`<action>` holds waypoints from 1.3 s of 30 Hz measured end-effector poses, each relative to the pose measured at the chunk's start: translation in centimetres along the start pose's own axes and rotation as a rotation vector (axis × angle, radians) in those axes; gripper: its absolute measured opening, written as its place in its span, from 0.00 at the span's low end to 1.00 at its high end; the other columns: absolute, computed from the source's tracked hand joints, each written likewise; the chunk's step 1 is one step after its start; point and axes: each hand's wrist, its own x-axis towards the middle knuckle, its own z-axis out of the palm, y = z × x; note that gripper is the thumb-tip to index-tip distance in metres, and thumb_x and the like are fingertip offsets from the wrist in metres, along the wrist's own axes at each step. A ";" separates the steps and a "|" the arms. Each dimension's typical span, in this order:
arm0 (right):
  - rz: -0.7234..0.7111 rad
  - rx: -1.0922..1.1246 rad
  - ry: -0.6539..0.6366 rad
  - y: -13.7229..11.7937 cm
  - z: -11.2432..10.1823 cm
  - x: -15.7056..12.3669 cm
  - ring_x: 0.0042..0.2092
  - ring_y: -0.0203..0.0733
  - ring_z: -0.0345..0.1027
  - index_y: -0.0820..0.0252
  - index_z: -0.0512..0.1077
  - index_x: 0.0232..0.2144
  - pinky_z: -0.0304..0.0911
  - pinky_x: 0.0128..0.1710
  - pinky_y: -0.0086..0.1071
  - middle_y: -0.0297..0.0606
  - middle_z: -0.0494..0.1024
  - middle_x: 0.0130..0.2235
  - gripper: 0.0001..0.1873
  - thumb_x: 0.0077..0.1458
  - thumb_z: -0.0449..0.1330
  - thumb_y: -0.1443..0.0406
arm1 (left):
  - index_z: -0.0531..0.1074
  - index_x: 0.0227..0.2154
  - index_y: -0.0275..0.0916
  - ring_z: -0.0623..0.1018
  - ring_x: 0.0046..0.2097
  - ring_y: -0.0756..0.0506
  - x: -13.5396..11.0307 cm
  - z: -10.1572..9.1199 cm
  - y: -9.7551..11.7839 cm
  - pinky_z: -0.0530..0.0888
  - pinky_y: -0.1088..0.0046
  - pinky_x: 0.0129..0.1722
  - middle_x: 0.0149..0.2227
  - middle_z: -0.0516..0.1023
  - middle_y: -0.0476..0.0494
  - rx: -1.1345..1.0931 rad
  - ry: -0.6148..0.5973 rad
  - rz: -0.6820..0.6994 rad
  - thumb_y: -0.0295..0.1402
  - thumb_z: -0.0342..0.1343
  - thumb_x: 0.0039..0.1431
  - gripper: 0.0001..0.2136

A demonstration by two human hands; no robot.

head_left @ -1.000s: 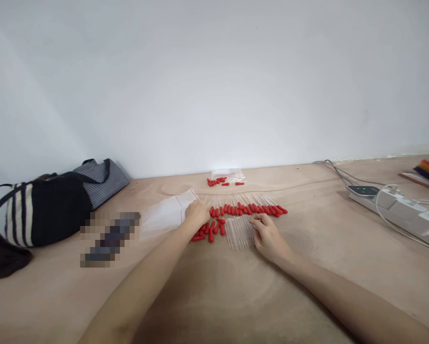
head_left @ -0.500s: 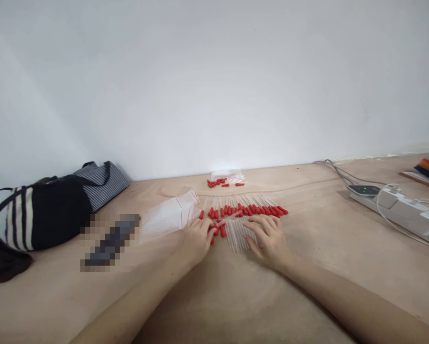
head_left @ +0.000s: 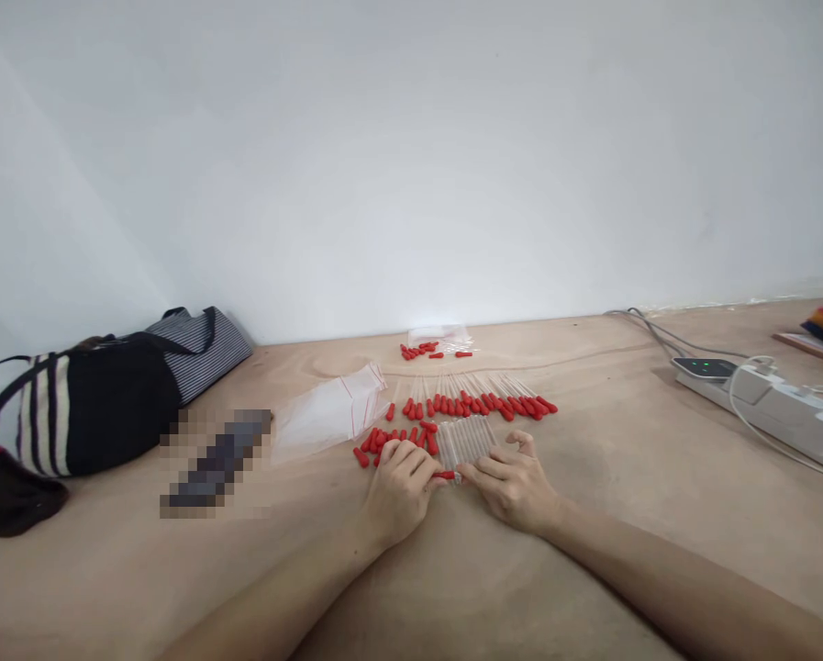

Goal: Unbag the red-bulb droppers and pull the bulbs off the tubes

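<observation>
My left hand point(head_left: 405, 482) pinches a red rubber bulb point(head_left: 443, 475) between thumb and fingers, near the middle of the table. Facing it, my right hand point(head_left: 514, 482) grips a clear dropper tube point(head_left: 458, 477) whose end meets the bulb's mouth; most of the tube is hidden by the fingers. Just beyond, a row of loose clear tubes point(head_left: 464, 439) lies side by side. Several loose red bulbs point(head_left: 383, 437) are heaped by my left fingers. Farther back is a fanned row of droppers point(head_left: 480, 401), red bulbs toward me and thin tubes pointing at the wall.
Clear zip bags point(head_left: 332, 413) lie to the left, beside a blurred-out dark object point(head_left: 218, 459). A black striped bag point(head_left: 122, 404) leans at the far left. More red bulbs point(head_left: 417, 350) sit near the wall. A white power strip point(head_left: 789, 404) with cables stands at the right.
My left hand has come nearer with a red bulb from the heap. My right hand has taken a tube from the row, and the two ends now meet.
</observation>
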 end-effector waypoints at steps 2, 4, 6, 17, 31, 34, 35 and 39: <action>0.001 0.021 0.003 -0.1 -0.2 0.1 0.24 0.30 0.55 0.55 0.72 0.31 0.43 0.39 0.36 0.28 0.66 0.18 0.13 0.54 0.47 0.71 | 0.68 0.24 0.38 0.67 0.32 0.47 -0.1 -0.1 0.1 0.58 0.66 0.37 0.25 0.72 0.48 0.004 -0.003 0.010 0.32 0.46 0.58 0.10; 0.002 0.043 0.011 -0.1 -0.4 0.3 0.24 0.30 0.55 0.56 0.72 0.29 0.43 0.38 0.35 0.28 0.65 0.17 0.13 0.54 0.47 0.70 | 0.67 0.24 0.38 0.66 0.32 0.47 -0.1 -0.1 0.1 0.57 0.66 0.37 0.25 0.72 0.48 0.014 0.000 0.024 0.30 0.46 0.58 0.09; -0.002 0.061 0.015 0.0 -0.4 0.3 0.24 0.30 0.54 0.57 0.71 0.28 0.42 0.37 0.35 0.28 0.65 0.17 0.13 0.54 0.47 0.70 | 0.67 0.23 0.38 0.66 0.31 0.48 0.0 -0.1 0.2 0.56 0.66 0.37 0.25 0.72 0.49 0.024 0.010 0.040 0.29 0.47 0.57 0.09; 0.013 0.135 -0.011 -0.1 -0.6 0.0 0.23 0.30 0.55 0.57 0.72 0.30 0.42 0.34 0.34 0.28 0.65 0.17 0.12 0.54 0.48 0.69 | 0.68 0.27 0.39 0.67 0.32 0.47 -0.1 -0.6 -0.1 0.57 0.63 0.39 0.26 0.74 0.49 0.150 0.019 0.182 0.20 0.44 0.51 0.10; 0.370 0.151 -0.055 2.0 1.7 -1.3 0.34 0.37 0.61 0.66 0.64 0.47 0.50 0.34 0.32 0.42 0.69 0.33 0.21 0.50 0.44 0.76 | 0.69 0.38 0.37 0.73 0.34 0.49 -0.5 -2.9 -4.7 0.71 0.74 0.34 0.33 0.71 0.45 -0.055 0.079 -0.404 0.27 0.45 0.54 0.11; 0.384 0.144 -0.032 1.9 2.3 -1.2 0.35 0.38 0.61 0.64 0.65 0.46 0.51 0.34 0.32 0.43 0.68 0.35 0.22 0.49 0.44 0.76 | 0.68 0.39 0.37 0.72 0.29 0.50 -0.5 -2.6 -4.9 0.71 0.74 0.30 0.31 0.72 0.46 -0.074 0.077 -0.449 0.28 0.46 0.53 0.11; 0.384 0.139 -0.027 1.8 2.5 -1.2 0.35 0.39 0.61 0.63 0.65 0.45 0.51 0.34 0.32 0.43 0.68 0.36 0.22 0.49 0.45 0.77 | 0.68 0.38 0.37 0.72 0.28 0.50 -0.4 -2.5 -4.8 0.71 0.75 0.29 0.31 0.72 0.47 -0.083 0.085 -0.458 0.29 0.47 0.53 0.10; 0.360 0.134 -0.070 1.7 2.8 -0.9 0.38 0.40 0.60 0.64 0.65 0.45 0.51 0.35 0.33 0.44 0.67 0.38 0.23 0.46 0.45 0.78 | 0.68 0.32 0.39 0.72 0.29 0.49 -0.3 -1.9 -4.3 0.71 0.74 0.30 0.30 0.72 0.48 -0.095 0.074 -0.406 0.31 0.49 0.53 0.06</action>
